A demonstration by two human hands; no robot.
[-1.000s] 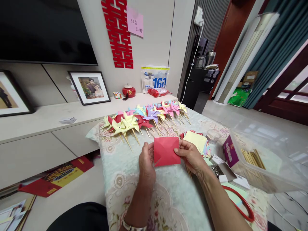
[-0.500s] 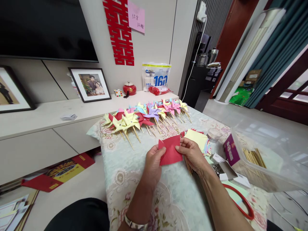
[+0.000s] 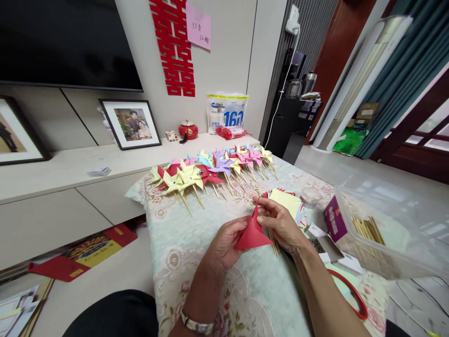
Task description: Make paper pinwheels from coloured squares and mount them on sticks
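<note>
A red paper square (image 3: 251, 235) is folded into a triangle between both hands, over a floral tablecloth (image 3: 196, 262). My left hand (image 3: 224, 243) pinches its lower left edge with thumb and fingers. My right hand (image 3: 280, 222) grips its upper right side, fingers closed on the fold. Just beyond my right hand lies a stack of coloured paper squares (image 3: 287, 202), yellow on top. A few wooden sticks (image 3: 272, 236) lie under my right hand.
A row of finished paper pinwheels (image 3: 210, 171) lies at the table's far end. To the right are a clear plastic box with sticks (image 3: 379, 229), a purple carton (image 3: 333, 217), a small round tin (image 3: 310, 196) and a red ring (image 3: 351, 295). A low TV cabinet (image 3: 70, 187) stands left.
The flat red square has been folded over into a triangle and brought lower, closer to me. Both hands kept hold of it throughout.
</note>
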